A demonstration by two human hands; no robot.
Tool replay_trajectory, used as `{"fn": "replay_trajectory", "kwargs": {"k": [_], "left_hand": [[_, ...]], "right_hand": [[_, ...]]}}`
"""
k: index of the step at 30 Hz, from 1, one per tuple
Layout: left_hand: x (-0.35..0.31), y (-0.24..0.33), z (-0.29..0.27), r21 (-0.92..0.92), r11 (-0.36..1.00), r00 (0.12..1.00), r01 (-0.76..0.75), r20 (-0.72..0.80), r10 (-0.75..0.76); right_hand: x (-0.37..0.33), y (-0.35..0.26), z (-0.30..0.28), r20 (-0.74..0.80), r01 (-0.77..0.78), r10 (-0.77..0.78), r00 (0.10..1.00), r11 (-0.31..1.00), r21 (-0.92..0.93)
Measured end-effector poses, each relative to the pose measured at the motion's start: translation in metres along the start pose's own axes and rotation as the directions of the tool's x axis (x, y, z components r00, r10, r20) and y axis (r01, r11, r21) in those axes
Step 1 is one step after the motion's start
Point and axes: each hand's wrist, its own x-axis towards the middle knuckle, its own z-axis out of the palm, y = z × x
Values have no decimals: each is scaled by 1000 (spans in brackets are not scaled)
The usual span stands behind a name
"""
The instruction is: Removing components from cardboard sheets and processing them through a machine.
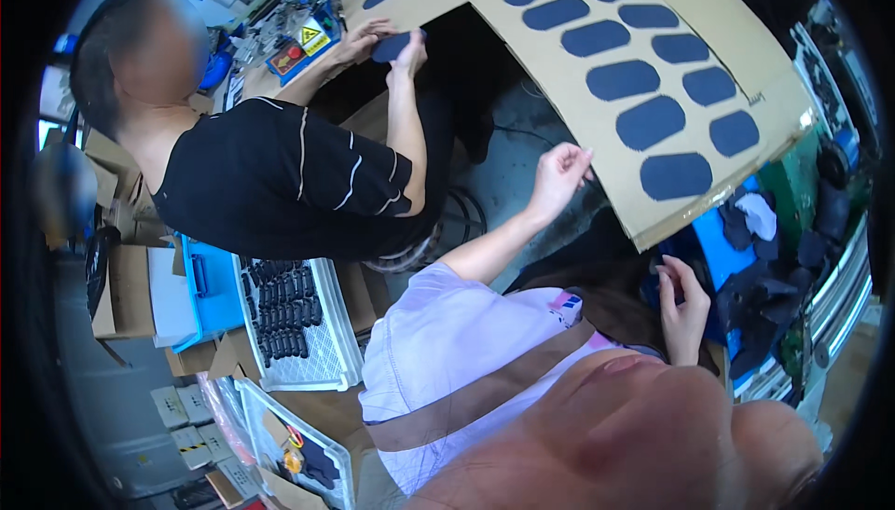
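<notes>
My left hand [560, 181] is at the near left edge of a large cardboard sheet [620, 170], thumb and fingers drawn together in a pinch. Anything between those fingertips is too small to make out. Dark blue rounded pads [650, 123] lie in rows on the cardboard, the closest pad [676, 176] a little right of my left hand. Below the sheet's near corner, my right hand [685, 312] is raised beside my body with thumb and fingers apart, and nothing shows in it. Dark loose pieces [766, 300] lie on a blue surface to its right.
At the left a co-worker in a black top holds a dark pad [395, 46] in both hands. A control box [306, 47] with a red button stands beyond. A white crate [322, 323] of black parts, a blue bin [216, 286] and cardboard boxes [124, 291] are at the lower left.
</notes>
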Motion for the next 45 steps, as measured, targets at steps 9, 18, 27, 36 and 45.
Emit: {"fn": "replay_trajectory", "kwargs": {"k": [9,18,27,36,45], "left_hand": [[-1,6,-1,-172,982,997,72,27,-68],[-5,23,-10,-380,924,998,53,35,-43],[4,33,-4,-511,849,977,134,212,-27],[16,41,-10,-484,844,921,232,388,-31],[37,54,-20,-593,800,929,87,338,150]], "right_hand": [[9,31,32,95,-299,290,952,829,473],[37,20,30,198,-389,379,904,533,752],[35,33,36,187,-346,379,906,411,843],[41,38,41,116,-311,387,915,493,812],[60,51,41,-182,-112,451,874,550,828]]}}
